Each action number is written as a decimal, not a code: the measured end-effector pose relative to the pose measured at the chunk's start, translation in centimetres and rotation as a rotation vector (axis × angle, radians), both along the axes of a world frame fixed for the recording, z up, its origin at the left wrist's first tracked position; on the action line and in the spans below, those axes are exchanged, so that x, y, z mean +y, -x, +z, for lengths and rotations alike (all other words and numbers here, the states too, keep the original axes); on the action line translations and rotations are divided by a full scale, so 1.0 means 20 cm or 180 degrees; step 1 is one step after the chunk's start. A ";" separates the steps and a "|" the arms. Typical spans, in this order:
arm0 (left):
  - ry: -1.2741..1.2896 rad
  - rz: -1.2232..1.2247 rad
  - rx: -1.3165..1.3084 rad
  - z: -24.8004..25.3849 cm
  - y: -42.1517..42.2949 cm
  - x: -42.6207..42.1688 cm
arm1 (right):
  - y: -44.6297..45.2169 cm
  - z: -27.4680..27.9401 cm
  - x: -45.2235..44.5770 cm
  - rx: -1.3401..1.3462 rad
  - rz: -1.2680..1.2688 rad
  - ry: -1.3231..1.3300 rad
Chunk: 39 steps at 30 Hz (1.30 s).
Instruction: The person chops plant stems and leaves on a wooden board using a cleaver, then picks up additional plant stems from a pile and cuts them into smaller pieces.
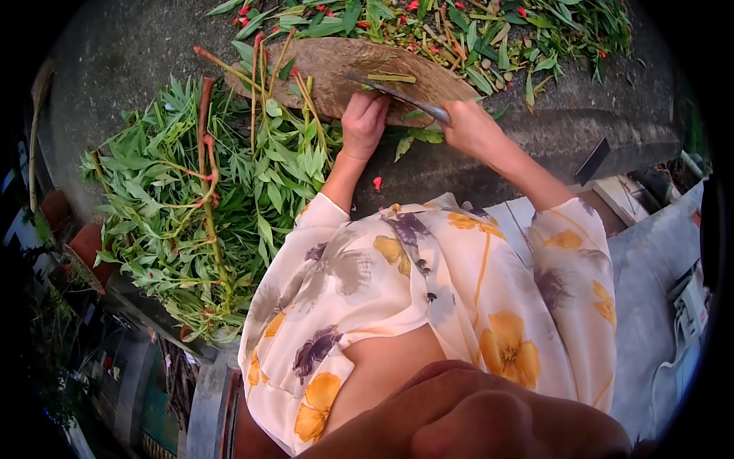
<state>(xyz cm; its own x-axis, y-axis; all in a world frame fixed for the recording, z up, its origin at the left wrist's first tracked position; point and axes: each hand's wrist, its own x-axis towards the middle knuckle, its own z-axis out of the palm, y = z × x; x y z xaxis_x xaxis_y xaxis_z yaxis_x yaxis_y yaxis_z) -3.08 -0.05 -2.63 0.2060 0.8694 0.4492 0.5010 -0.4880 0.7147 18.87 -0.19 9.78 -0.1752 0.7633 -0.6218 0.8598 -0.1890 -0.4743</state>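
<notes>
My right hand [470, 130] is closed round the handle of a knife [409, 99], whose dark blade points to the upper left over an oval wooden board [329, 60]. Just below the blade, my left hand [363, 122] is closed at the board's lower edge; its fingers hide whatever they hold. A short cut green stem piece [391, 78] lies on the board beyond the blade. Long reddish and green stalks [254, 80] rest across the board's left end.
A large heap of leafy cut plants [183, 176] lies at the left. Chopped leaves, stem pieces and red petals [474, 38] are spread beyond the board on the grey concrete surface [604, 107]. Terracotta pots [90, 249] stand at the far left, near a dark flat object [592, 161] at right.
</notes>
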 end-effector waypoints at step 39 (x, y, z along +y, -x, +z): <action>0.1313 0.1271 0.1595 0.40 0.47 0.01 | -0.38 0.03 0.16 0.0153 -0.1392 -0.0546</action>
